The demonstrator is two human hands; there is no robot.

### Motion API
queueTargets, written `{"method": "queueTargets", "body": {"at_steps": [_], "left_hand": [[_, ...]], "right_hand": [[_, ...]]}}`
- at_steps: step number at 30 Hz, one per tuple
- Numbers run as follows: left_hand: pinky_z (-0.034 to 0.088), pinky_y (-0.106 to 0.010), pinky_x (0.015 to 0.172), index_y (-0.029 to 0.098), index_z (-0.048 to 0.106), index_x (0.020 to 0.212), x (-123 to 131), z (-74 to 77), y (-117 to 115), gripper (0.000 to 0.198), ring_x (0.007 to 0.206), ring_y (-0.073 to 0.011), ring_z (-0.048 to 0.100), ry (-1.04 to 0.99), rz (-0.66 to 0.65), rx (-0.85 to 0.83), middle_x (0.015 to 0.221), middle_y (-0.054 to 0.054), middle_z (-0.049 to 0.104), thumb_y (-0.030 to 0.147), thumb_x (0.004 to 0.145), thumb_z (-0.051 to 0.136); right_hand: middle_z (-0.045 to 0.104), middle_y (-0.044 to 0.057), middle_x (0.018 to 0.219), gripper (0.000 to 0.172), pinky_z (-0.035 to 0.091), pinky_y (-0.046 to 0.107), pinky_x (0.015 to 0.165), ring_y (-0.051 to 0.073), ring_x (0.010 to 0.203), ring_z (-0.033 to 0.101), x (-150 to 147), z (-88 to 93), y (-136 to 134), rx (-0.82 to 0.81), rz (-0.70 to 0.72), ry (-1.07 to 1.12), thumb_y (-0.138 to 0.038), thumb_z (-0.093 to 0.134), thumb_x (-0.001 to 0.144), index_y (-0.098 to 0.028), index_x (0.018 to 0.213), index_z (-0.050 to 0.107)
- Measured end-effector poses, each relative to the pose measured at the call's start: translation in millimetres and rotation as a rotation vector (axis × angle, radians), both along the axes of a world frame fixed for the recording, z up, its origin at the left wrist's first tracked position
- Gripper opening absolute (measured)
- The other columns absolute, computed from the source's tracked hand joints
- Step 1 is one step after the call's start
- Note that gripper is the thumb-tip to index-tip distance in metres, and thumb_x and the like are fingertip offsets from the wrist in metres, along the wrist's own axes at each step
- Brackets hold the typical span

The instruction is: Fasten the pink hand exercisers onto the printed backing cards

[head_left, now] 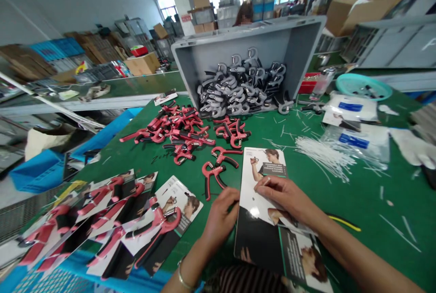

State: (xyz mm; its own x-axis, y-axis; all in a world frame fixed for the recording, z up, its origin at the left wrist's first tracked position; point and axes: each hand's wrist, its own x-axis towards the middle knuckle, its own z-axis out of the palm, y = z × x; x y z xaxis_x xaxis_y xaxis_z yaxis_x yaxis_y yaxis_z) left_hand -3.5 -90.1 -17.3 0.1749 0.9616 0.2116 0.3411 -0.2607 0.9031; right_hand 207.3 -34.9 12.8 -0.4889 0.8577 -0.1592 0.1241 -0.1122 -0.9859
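A printed backing card (259, 245) with a black and white design lies in front of me, overlapping another card at its right. My left hand (221, 211) is curled around the card's left edge, its fingertips partly hidden. My right hand (284, 195) is over the card's upper half, thumb and fingers pinched together; anything between them is too small to make out. Just beyond my left hand lie two loose red-and-black hand grips (213, 170). On the left, several cards with red hand grips (166, 220) on them lie overlapping.
A grey crate (235, 38) tipped toward me holds many grey hand grips (238, 88). A pile of red hand grips (177, 125) lies before it. White cable ties (325, 154), plastic bags (357, 143), a yellow-and-black tool (345, 222) and a turquoise basin (363, 85) are at right.
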Motion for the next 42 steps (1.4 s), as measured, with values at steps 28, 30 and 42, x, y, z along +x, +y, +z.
{"method": "queueTargets", "body": {"at_steps": [28, 30, 42], "left_hand": [[0.047, -0.025, 0.076, 0.022, 0.076, 0.100, 9.9, 10.4, -38.4, 0.033, 0.085, -0.0169, 0.062, 0.044, -0.271, -0.110, 0.090, -0.006, 0.070, 0.001, 0.084, 0.056], [0.048, -0.026, 0.079, 0.021, 0.076, 0.101, 13.5, 8.8, -43.6, 0.032, 0.087, -0.0174, 0.062, -0.001, -0.286, -0.109, 0.094, -0.007, 0.070, 0.002, 0.085, 0.057], [0.046, -0.024, 0.071, 0.019, 0.078, 0.093, 18.6, 14.2, -60.7, 0.026, 0.079, -0.0164, 0.062, -0.023, -0.167, -0.123, 0.083, -0.006, 0.068, 0.007, 0.085, 0.056]], "right_hand": [[0.063, 0.000, 0.105, 0.022, 0.042, 0.027, 0.086, 0.017, 0.096, 0.058, 18.7, -9.5, -45.5, 0.382, 0.313, -0.212, -0.031, 0.073, 0.084, -0.024, 0.098, 0.058], [0.062, 0.001, 0.107, 0.025, 0.042, 0.027, 0.085, 0.017, 0.096, 0.058, 20.6, -8.1, -50.6, 0.367, 0.335, -0.249, -0.030, 0.073, 0.084, -0.024, 0.102, 0.057], [0.064, 0.003, 0.106, 0.022, 0.044, 0.030, 0.084, 0.020, 0.095, 0.059, 24.1, -2.8, -62.7, 0.396, 0.330, -0.274, -0.035, 0.071, 0.085, -0.025, 0.100, 0.058]]}}
